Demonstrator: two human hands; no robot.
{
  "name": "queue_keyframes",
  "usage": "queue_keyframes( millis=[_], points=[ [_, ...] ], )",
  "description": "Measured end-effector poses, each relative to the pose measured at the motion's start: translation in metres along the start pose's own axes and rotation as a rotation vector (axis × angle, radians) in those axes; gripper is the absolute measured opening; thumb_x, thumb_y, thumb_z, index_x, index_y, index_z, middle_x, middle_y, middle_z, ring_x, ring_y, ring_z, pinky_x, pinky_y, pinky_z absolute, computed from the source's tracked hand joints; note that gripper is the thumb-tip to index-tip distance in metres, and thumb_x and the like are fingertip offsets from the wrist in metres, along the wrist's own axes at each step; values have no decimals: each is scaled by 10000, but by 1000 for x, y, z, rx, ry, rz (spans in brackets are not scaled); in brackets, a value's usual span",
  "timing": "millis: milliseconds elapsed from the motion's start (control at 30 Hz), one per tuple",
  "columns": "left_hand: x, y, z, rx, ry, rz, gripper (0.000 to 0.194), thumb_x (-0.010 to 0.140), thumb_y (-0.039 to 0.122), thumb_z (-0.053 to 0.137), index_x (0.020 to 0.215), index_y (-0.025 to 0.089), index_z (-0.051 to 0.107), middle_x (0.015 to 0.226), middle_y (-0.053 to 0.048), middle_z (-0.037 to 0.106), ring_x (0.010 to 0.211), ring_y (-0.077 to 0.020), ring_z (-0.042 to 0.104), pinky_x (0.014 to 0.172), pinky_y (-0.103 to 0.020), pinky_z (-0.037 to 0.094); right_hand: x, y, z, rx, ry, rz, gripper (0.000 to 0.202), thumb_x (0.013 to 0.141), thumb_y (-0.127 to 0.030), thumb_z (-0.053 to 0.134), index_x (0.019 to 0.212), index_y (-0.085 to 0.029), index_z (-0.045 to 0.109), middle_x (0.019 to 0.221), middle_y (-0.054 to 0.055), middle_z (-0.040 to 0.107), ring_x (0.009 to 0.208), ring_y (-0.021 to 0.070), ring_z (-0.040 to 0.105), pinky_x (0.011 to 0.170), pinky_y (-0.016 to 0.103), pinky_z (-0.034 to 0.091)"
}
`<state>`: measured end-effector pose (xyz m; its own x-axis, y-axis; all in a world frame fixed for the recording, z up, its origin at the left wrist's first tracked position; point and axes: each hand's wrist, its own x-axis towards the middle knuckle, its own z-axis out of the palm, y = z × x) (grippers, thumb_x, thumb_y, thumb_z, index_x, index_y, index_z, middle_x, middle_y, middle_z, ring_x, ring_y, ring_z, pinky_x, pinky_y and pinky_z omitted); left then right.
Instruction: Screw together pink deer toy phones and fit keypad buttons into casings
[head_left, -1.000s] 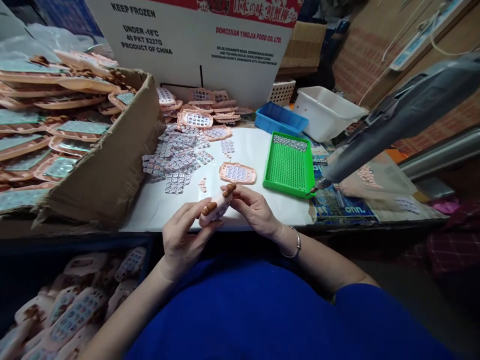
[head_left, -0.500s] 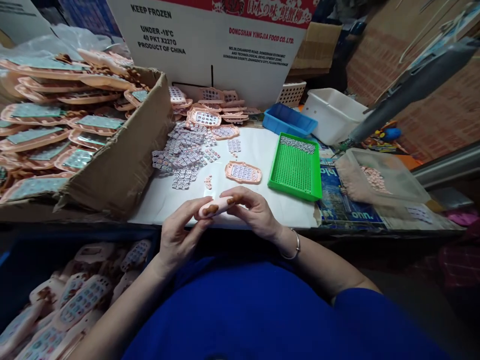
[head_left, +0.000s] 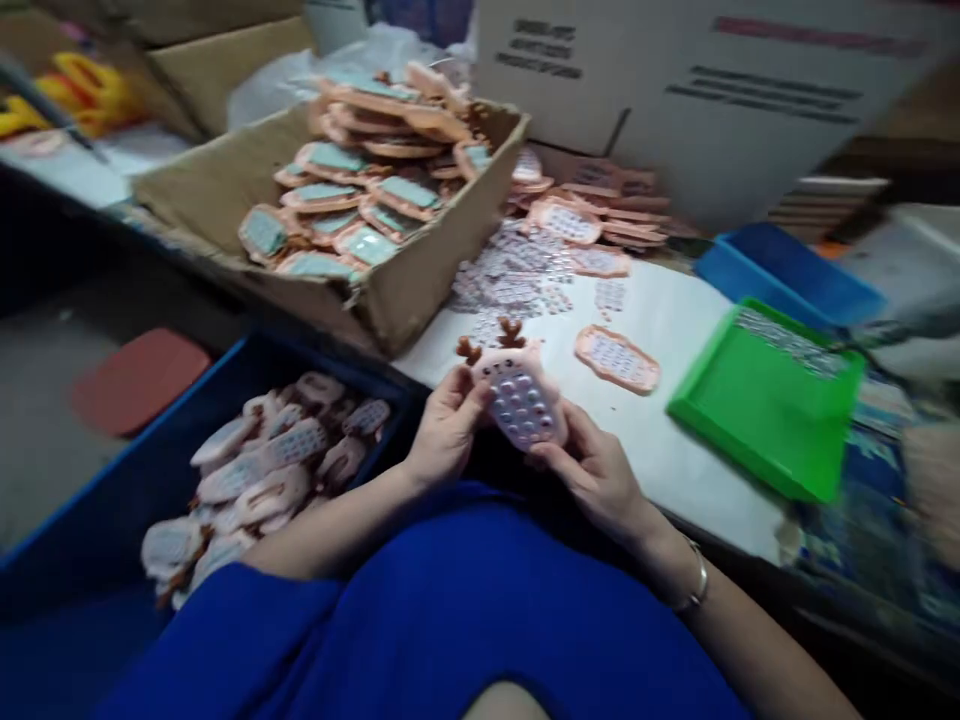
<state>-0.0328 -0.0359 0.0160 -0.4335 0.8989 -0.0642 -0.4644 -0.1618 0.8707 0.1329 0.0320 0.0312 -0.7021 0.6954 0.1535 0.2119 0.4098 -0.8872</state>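
Between my two hands is a pink toy phone (head_left: pixel 521 400) with brown antlers, its keypad side turned up and tilted toward me. My left hand (head_left: pixel 446 425) pinches its left edge just below the antlers, thumb on the front. The lower right end is gripped by my right hand (head_left: pixel 600 470), thumb near the bottom of the keypad. On the white table surface beyond lies an open pink phone shell (head_left: pixel 617 358) with a key sheet in it. Loose key sheets (head_left: pixel 514 270) are heaped to its left.
A cardboard box (head_left: pixel 442 270) of phone halves stands at the left. Below it, a blue bin (head_left: pixel 247 365) holds several assembled phones. A green tray (head_left: pixel 772 410) with small metallic pieces and a blue tray (head_left: pixel 787 265) are at the right. Pink shells (head_left: pixel 630 225) are stacked at the back.
My view has swung left, bringing more of the blue bin into sight. The toy phone has been turned from edge-on to keypad up, still held in both hands.
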Motion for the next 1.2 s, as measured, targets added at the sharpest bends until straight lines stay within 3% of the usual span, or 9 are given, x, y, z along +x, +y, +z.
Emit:
queue_keyframes(
  millis=[100,200,300,433,533,567,733,933,1200],
  points=[
    [-4,2,-8,-49,-79,-47,484,645,446,839,1001,214,607,989,-20,714,962,-209,668,905,-362,512,1,0,4,103,-91,94,393,899,-424,573,1202,-174,559,718,2,718,572,143,670,604,247,577],
    [-10,7,-31,-10,-178,-138,555,624,335,869,1101,189,625,1045,-59,729,1013,-241,672,964,-394,480,3,0,8,57,-217,69,450,895,-442,571,1250,-165,546,748,19,738,601,149,686,612,245,582],
    [-14,18,-69,30,-273,-294,501,623,307,869,1056,169,658,980,-69,750,937,-232,701,934,-386,498,4,2,9,28,-280,8,477,923,-430,531,1336,-195,495,887,48,766,692,155,722,693,270,605],
    [-19,46,-140,191,-387,-568,565,568,297,869,1080,154,676,1043,-107,748,970,-251,698,910,-374,510,5,7,4,21,-128,-2,331,936,-331,537,1253,-240,562,899,29,765,703,130,733,704,245,611],
    [-26,71,-199,560,-161,-725,562,531,378,819,1042,176,699,1033,-111,751,1013,-299,685,883,-402,530,5,10,3,-70,-92,-31,210,908,-278,576,1099,-240,654,815,1,760,657,115,723,675,208,602],
    [-28,78,-217,756,-33,-718,550,491,425,806,982,194,714,1000,-92,758,1011,-303,685,873,-391,539,6,11,3,-103,-92,-46,184,901,-273,584,1058,-238,673,802,-1,759,648,115,721,674,207,601],
    [-33,103,-283,1085,283,-658,551,501,454,759,979,184,709,1106,-117,729,1135,-339,623,909,-369,528,10,12,6,-189,-122,-80,174,893,-297,587,1011,-243,702,792,2,760,625,131,716,650,225,601],
    [-28,100,-329,1468,640,-624,692,725,441,642,1331,123,541,1452,-192,485,1370,-389,393,1087,-463,367,11,14,3,-256,-130,-82,163,889,-338,593,984,-264,703,791,-7,758,625,132,715,654,213,599],
    [-32,70,-363,1539,718,-813,737,691,390,691,1371,160,524,1391,-225,506,1279,-459,472,1028,-521,387,10,10,-4,-382,-212,-9,159,881,-363,590,964,-283,698,805,-1,757,646,160,726,706,238,628]
  ],
)
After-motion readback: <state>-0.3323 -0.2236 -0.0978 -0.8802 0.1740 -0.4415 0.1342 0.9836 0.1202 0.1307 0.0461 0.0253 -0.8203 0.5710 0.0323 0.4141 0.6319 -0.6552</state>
